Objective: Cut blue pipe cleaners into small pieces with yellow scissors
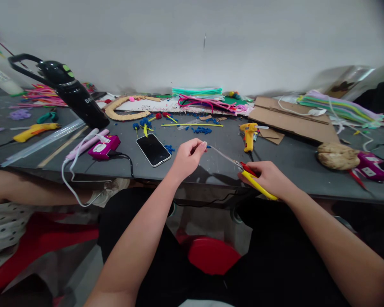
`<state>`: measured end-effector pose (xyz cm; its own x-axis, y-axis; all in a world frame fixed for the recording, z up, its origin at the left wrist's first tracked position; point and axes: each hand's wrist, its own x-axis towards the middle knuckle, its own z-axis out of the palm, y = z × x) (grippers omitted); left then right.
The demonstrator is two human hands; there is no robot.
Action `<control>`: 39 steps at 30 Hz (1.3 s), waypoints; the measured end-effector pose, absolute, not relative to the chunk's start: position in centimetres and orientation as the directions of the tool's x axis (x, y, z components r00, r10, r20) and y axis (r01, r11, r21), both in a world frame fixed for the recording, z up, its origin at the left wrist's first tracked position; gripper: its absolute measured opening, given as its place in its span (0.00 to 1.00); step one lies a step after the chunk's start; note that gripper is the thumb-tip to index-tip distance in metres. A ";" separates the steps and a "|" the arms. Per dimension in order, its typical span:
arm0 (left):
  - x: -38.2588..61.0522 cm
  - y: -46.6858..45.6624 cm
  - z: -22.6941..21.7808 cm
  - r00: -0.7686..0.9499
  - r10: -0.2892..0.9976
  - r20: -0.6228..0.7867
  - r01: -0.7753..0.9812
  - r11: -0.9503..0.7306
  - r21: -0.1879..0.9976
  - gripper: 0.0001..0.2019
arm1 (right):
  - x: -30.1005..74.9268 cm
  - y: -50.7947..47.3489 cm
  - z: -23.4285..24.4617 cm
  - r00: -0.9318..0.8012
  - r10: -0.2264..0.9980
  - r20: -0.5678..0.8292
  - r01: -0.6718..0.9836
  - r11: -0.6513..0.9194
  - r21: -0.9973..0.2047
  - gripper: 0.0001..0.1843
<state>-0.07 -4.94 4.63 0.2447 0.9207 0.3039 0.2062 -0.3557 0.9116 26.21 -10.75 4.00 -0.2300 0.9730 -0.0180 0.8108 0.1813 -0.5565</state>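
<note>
The right hand (270, 177) partly hides the red handle (248, 169) of the pliers (260, 186).

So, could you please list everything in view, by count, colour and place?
Table: one, grey, across view
Pliers-like tool: one, red-yellow, right
Strand: one, pale, at tool's tip
Phone: one, black, left of centre
Glue guns: two, yellow, left and right
Large bottle: one, black, left
Boxes: two, purple, left and right
Arc: one, tan, rear
Craft stems: many, multicoloured, table's back
Fragments: many, blue, mid-table
Cardboard sheets: several, brown, right
Seats: two, red, below and left
Other person: one, dotted white, left
Left hand: one, holding strand
Right hand: one, holding tool
</note>
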 end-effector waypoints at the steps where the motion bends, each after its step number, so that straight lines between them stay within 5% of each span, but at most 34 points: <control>1: -0.1 -4.9 4.6 0.245 0.920 0.306 0.207 -0.358 0.911 0.17 | 26.2 -10.7 4.0 -0.230 0.973 -0.020 0.814 0.181 -0.551 0.20; 12: -0.2 -4.8 4.4 0.246 0.912 0.328 0.238 -0.385 0.892 0.17 | 26.3 -10.7 3.9 -0.224 0.975 -0.006 0.824 0.186 -0.535 0.20; 19: -0.2 -4.8 4.4 0.228 0.915 0.333 0.226 -0.382 0.896 0.16 | 26.3 -10.6 3.8 -0.196 0.978 -0.071 0.730 0.097 -0.677 0.15; 39: -0.1 -4.8 4.4 0.225 0.919 0.323 0.235 -0.373 0.897 0.15 | 26.9 -10.6 3.2 -0.241 0.963 -0.119 0.694 0.085 -0.715 0.18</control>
